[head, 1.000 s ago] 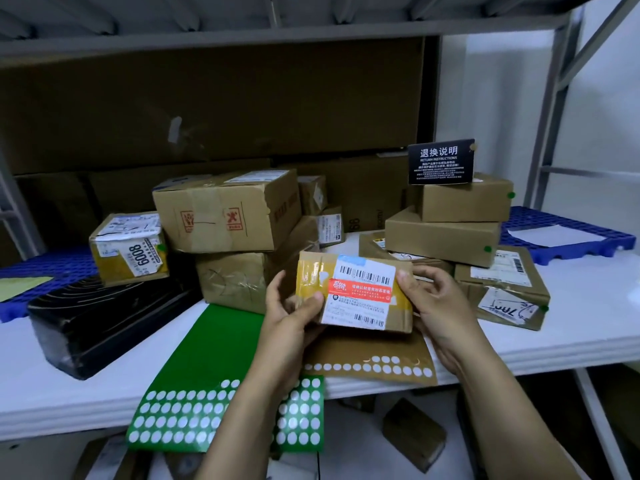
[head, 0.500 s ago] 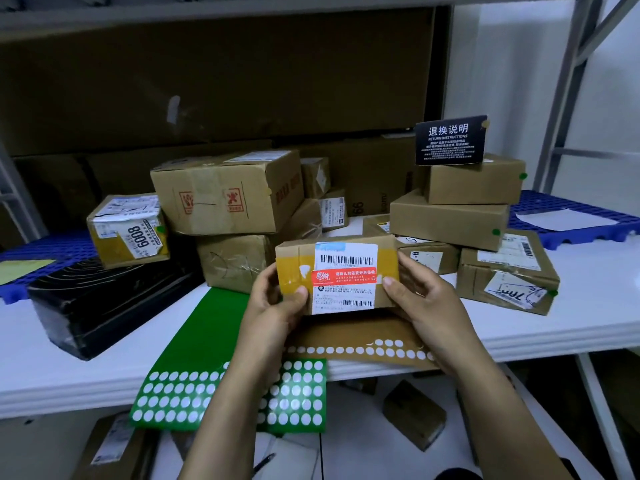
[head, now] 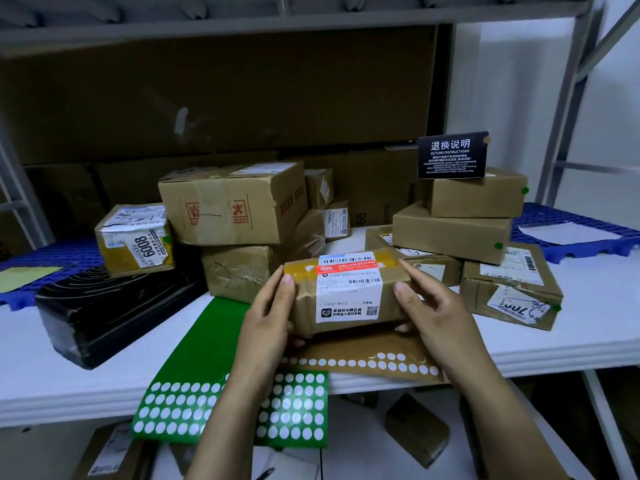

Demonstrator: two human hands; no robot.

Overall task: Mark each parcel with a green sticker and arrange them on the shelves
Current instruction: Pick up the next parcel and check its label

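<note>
A small brown parcel point(head: 346, 292) with yellow tape and a white barcode label is held just above the white shelf point(head: 588, 327). My left hand point(head: 270, 317) grips its left end and my right hand point(head: 429, 313) grips its right end. Under them lies a green sticker sheet point(head: 194, 358) with several round holes, hanging over the shelf's front edge. A brown sticker sheet point(head: 363, 362) lies beside it. No green dot shows on the held parcel's visible faces.
Stacked cardboard parcels point(head: 235, 206) stand behind. A right-hand stack point(head: 453, 230) carries green dots and a black card point(head: 450, 155). A black wrapped parcel point(head: 114, 310) lies at left with a taped box point(head: 138, 239) above. Blue pallets point(head: 571, 216) flank the shelf.
Both hands have tipped the parcel backwards, so its labelled face now points up and its lower side faces me. It has also sunk closer to the shelf.
</note>
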